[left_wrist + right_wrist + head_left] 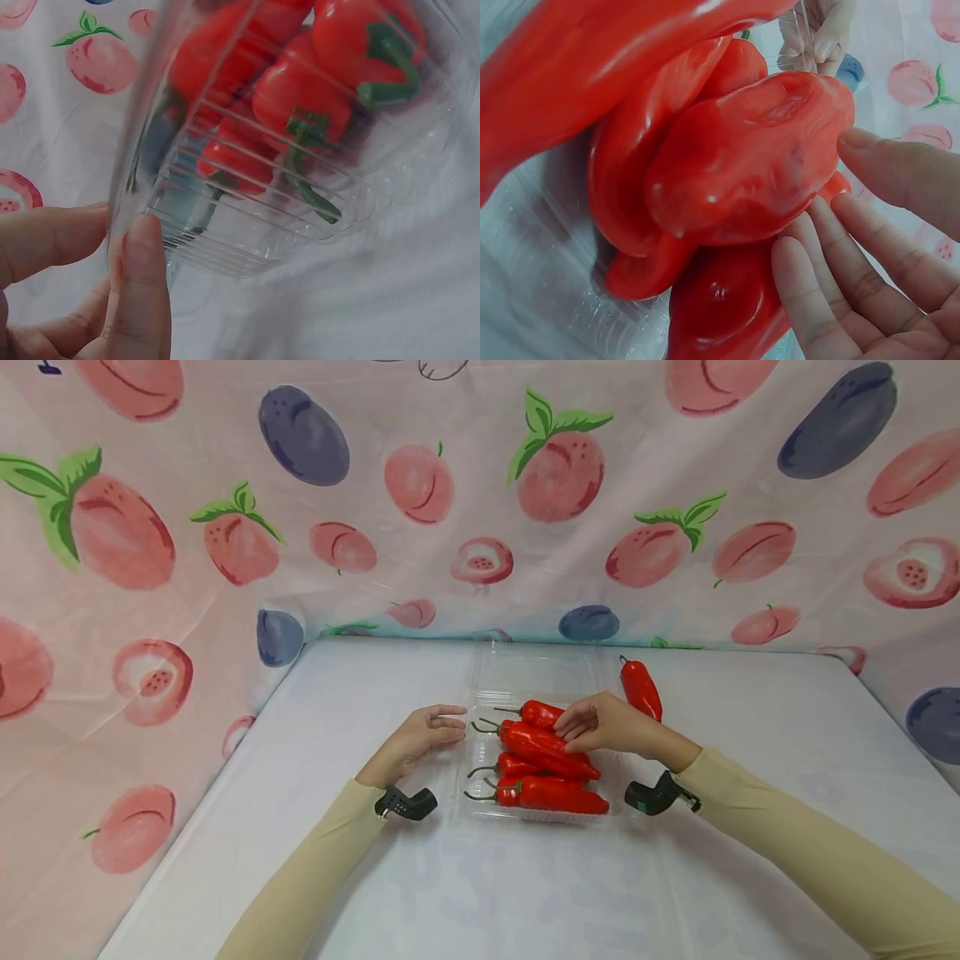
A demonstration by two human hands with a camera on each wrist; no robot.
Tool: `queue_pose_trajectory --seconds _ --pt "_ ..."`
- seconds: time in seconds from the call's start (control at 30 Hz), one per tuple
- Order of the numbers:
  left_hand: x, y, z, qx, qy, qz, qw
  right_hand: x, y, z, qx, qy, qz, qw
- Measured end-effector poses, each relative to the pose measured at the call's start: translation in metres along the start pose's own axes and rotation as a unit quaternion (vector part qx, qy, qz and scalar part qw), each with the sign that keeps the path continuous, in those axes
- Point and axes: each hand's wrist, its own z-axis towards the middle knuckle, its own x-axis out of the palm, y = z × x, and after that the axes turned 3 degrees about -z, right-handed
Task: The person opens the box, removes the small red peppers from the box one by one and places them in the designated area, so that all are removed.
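Observation:
A clear plastic clamshell box [618, 797] lies on the table with its lid [536, 672] folded back. Several red peppers [562, 795] with green stems fill it, some stacked on others. At the box's left side, my left hand [427, 735] pinches the rim between thumb and fingers, as the left wrist view shows. Over the upper peppers is my right hand [611, 727]. Its thumb [900, 169] and loosely extended fingers lie along the end of a top pepper [750, 165], right at its skin without closing round it.
One more red pepper [640, 687] lies on the white table [787, 735] beyond the right hand, outside the box. Behind the table hangs a fruit-print cloth [480, 510], which continues down the left side. A black wrist camera sits on each forearm.

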Motion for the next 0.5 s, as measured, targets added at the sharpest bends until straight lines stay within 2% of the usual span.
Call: queue_pose_trajectory --seconds 0.5 --pt "-0.0077 -0.0008 0.0029 -0.008 0.040 0.005 0.9992 0.0047 0.0023 0.0019 0.014 0.019 -0.007 0.9997"
